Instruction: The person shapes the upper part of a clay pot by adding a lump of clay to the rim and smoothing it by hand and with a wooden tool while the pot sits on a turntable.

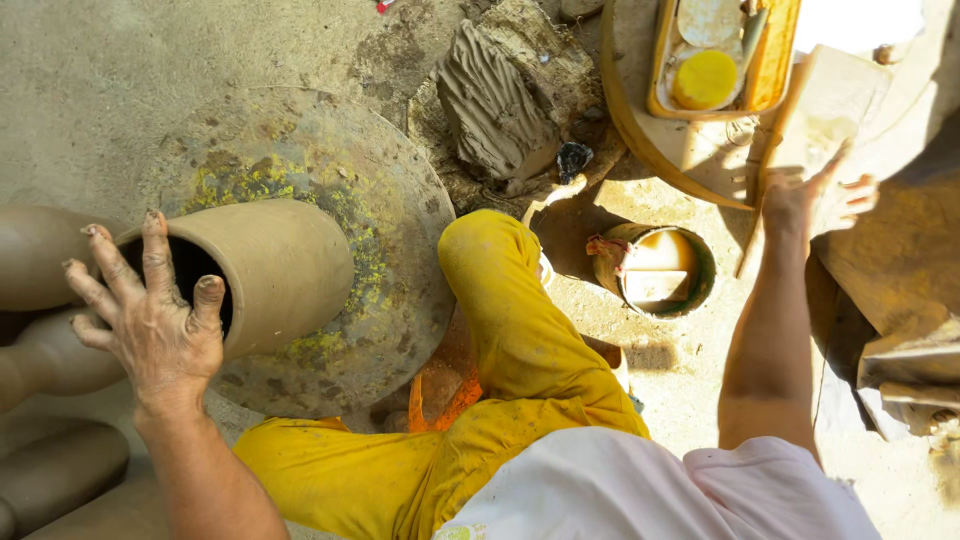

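Observation:
My left hand (150, 315) rests with spread, clay-smeared fingers on the rim of a tall unfired clay pot (270, 262), whose dark mouth faces me. The pot stands on a round, stained turning wheel (385, 215). My right hand (815, 200) reaches out to the far right with fingers apart, over a pale flat board (825, 105); it holds nothing that I can see. My bent leg in yellow cloth (505, 310) lies between the two arms.
A ridged lump of wet clay (495, 100) sits beyond the wheel. A small round bucket of slip (662, 268) stands on the ground near my knee. A yellow tray with a yellow sponge (705, 78) rests on a wooden tub. More clay vessels (40, 260) crowd the left edge.

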